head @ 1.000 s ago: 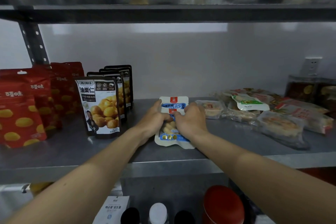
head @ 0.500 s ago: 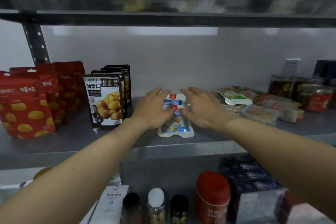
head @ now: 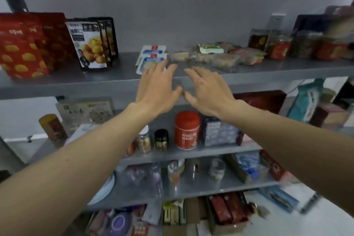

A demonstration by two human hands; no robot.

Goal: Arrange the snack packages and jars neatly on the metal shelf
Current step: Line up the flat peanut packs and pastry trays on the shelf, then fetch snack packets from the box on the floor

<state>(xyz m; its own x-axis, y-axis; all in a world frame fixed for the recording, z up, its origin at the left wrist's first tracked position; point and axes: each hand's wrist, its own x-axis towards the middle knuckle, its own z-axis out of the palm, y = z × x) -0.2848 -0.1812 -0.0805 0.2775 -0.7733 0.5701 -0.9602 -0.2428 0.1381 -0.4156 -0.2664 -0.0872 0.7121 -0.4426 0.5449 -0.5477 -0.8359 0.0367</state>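
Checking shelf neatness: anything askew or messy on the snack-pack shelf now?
Yes. The clear-wrapped snack packs right of centre lie in a loose, overlapping heap, unlike the upright red pouches and chestnut pouches at left. The white-and-blue packs lie flat, slightly fanned.

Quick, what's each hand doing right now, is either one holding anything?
Left hand: open, fingers spread, holding nothing.
Right hand: open, fingers spread, holding nothing.

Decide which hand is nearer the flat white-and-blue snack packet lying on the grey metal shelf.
Left. The left hand has fingertips over the near edge of the white-and-blue snack packet; the right hand hovers to its right, apart.
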